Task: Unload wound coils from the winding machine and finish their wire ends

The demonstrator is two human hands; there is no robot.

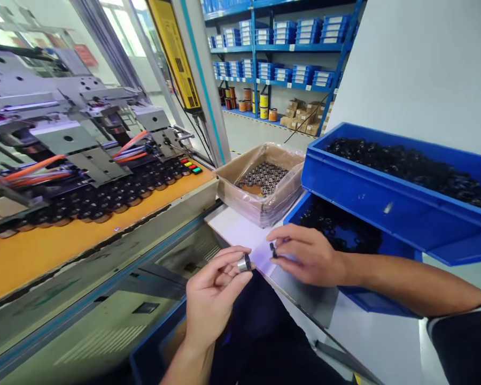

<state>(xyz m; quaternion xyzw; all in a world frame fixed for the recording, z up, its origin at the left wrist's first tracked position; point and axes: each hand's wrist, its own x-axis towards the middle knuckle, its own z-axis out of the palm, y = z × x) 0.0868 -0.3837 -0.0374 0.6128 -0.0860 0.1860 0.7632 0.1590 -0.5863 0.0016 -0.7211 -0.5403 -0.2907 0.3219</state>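
Note:
My left hand [212, 291] is closed round a short metal cylinder with a black end [243, 263], pinched between thumb and fingers. Just to its right, my right hand [308, 255] grips a small black plastic part [273, 250] at its fingertips. The two parts are apart, with a narrow gap between them. Both hands are above the front edge of a white tabletop [248, 235]. Behind them stands a cardboard box [244, 198] lined with clear plastic, holding many small metal parts.
At the right, a blue bin [385, 198] of black parts rests over a lower blue bin [292, 216] with similar parts. On the left, a machine [76, 139] stands over an orange worktop [176, 192] with rows of black-topped cylinders. Blue shelving [254, 64] is behind.

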